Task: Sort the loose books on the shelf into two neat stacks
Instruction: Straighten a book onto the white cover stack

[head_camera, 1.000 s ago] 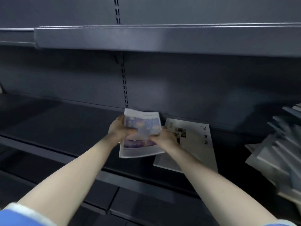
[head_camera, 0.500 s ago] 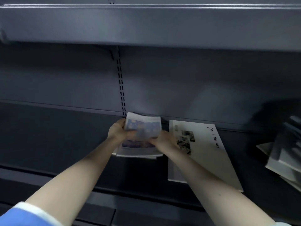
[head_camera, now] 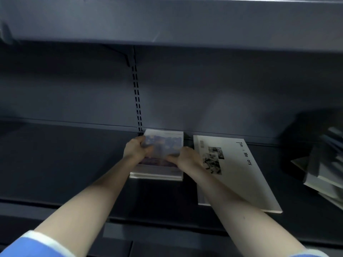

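Purple-covered book (head_camera: 163,145), gripped at its sides by left hand (head_camera: 134,150) and right hand (head_camera: 186,158), should settle squarely on the small stack (head_camera: 156,175) just left of the white book (head_camera: 235,173).

The white book (head_camera: 235,173) reads "Tim", "Me" and "ory" along its cover; other print is blurred.

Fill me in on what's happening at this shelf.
A person is sorting books on a dark shelf. Both the left hand and the right hand hold a blue-covered book on a small stack. A large white book lies beside it; loose books sit far right.
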`<state>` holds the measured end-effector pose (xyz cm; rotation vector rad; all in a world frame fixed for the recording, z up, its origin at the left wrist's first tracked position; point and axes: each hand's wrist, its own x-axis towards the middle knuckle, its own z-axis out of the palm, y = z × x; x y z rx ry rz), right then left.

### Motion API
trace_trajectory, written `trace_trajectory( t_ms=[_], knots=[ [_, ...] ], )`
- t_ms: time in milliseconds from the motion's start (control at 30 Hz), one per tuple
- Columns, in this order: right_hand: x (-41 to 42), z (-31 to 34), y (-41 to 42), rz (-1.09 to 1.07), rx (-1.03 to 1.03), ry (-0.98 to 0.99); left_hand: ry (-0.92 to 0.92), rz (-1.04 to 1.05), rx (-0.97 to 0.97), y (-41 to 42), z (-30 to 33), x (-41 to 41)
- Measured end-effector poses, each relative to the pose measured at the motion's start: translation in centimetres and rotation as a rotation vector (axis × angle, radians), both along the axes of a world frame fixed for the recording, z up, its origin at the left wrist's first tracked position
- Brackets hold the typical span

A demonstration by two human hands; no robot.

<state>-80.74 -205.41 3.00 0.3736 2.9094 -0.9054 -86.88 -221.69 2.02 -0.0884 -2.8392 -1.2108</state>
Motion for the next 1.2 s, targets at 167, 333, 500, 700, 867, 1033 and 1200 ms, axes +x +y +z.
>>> trace_trajectory(
  t_ms=[167,333,500,700,867,1033,1200],
  knots=[
    [0.3,0.0,-0.1,0.007,0.079,0.004,-0.027,0.039,-0.082,0.9,0.7,0.5],
    [0.7,0.6,0.1,0.038,0.119,0.049,-0.038,0.011,-0.145,0.8,1.1,1.6],
    [2.2,2.8,2.0,0.053,0.303,0.169,-0.025,-0.026,-0.147,0.0,2.7,2.9],
    [4.2,4.2,5.8,0.043,0.406,0.153,0.025,-0.052,-0.194,1.0,5.5,5.4],
    [6.7,4.6,9.4,0.062,0.473,0.163,0.074,-0.048,-0.278,3.7,6.4,8.1],
    [9.1,5.0,13.3,0.083,0.471,0.194,0.127,-0.043,-0.345,7.1,6.9,10.7],
    [11.3,5.9,16.0,0.097,0.486,0.224,0.139,-0.026,-0.385,9.5,7.5,13.6]
  ],
)
